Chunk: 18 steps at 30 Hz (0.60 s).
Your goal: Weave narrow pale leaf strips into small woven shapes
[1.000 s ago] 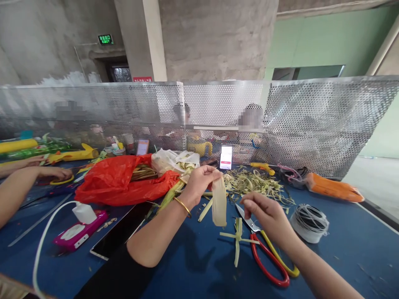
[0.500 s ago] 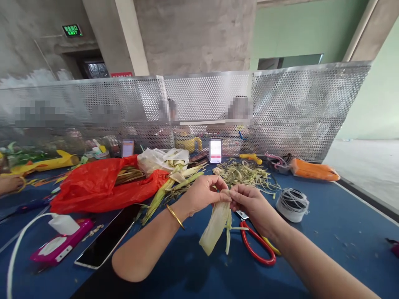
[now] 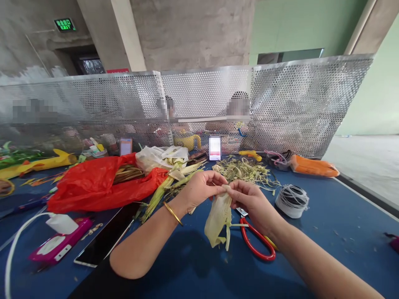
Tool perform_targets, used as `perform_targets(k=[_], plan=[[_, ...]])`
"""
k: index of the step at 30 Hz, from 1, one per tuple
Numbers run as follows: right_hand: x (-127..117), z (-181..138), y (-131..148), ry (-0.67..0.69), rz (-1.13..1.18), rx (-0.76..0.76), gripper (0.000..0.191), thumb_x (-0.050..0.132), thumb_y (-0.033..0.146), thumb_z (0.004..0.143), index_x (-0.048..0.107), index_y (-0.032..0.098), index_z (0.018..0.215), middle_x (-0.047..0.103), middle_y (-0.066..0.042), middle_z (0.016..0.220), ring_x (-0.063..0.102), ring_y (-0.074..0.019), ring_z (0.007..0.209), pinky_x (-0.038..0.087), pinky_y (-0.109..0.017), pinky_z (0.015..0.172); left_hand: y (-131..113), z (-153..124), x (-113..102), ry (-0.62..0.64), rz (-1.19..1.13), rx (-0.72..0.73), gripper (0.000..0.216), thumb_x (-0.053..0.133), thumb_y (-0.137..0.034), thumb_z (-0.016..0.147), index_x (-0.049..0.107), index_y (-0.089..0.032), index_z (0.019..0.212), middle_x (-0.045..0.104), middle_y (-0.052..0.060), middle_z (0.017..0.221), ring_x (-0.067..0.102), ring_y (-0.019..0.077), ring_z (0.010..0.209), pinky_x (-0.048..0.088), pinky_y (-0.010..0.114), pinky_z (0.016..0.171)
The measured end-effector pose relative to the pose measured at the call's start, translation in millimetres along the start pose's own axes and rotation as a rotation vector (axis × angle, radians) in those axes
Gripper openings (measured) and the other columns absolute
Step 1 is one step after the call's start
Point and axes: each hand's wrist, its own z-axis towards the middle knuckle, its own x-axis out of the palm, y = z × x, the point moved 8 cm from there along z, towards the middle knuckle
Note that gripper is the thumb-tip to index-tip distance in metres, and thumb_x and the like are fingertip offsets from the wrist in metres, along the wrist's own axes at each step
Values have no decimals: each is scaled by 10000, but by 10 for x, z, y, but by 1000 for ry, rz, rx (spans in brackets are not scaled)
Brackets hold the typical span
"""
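Observation:
My left hand (image 3: 202,187) and my right hand (image 3: 247,200) meet above the blue table (image 3: 343,232), both pinching the top of a pale yellow corn husk strip (image 3: 218,216) that hangs down between them. A gold bangle (image 3: 173,212) circles my left wrist. Red-and-yellow-handled scissors (image 3: 257,245) lie on the table just under my right hand. Thin husk strips lie beside the scissors.
A red plastic bag (image 3: 93,185) with husks, a white bag (image 3: 158,157), a heap of husk shreds (image 3: 243,169), a spool of white cord (image 3: 292,201), an orange object (image 3: 313,167), a dark phone (image 3: 106,243) and a pink device (image 3: 60,246) lie around. A perforated metal screen (image 3: 296,104) stands behind, with people beyond it.
My right hand came up from beside the scissors and joined the left on the husk strip. The strip now hangs bent and crumpled. The view shifted right.

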Motion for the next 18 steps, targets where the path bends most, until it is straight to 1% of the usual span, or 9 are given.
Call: perform_targets(k=[6, 9, 12, 15, 18], plan=[[-76, 17, -3, -76, -32, -22, 355, 815, 419, 602, 570, 167, 651, 575, 29, 568, 499, -91, 555, 382, -223, 551, 34, 15, -15, 3, 7, -11, 166, 717, -232, 693, 646, -157, 822, 611, -7, 684, 524, 84, 571, 399, 187, 486], [-115, 20, 8, -123, -33, -39, 349, 833, 401, 569, 611, 170, 706, 577, 34, 569, 503, -95, 548, 390, -232, 550, 44, 17, -24, 7, -3, -31, 196, 727, -244, 689, 639, -152, 838, 611, -11, 687, 522, 82, 567, 400, 191, 486], [-137, 25, 7, -145, -27, -45, 324, 823, 387, 582, 652, 166, 746, 603, 20, 622, 507, -94, 563, 399, -238, 563, 35, 15, -41, -16, -28, -37, 214, 742, -253, 675, 635, -149, 829, 603, -17, 675, 509, 76, 551, 385, 192, 478], [-157, 33, 20, -159, -12, -69, 270, 803, 378, 611, 657, 164, 689, 607, 11, 633, 499, -90, 566, 399, -240, 568, 44, 9, -35, -23, -86, -55, 244, 728, -329, 695, 641, -150, 836, 600, -15, 679, 497, 76, 541, 382, 202, 484], [-196, 39, 30, -189, 22, -84, 262, 804, 375, 607, 655, 169, 672, 607, 13, 635, 498, -91, 566, 402, -242, 572, 84, -2, 46, 55, -124, -89, 316, 680, -444, 731, 654, -142, 822, 601, -2, 679, 501, 82, 560, 368, 208, 499]])
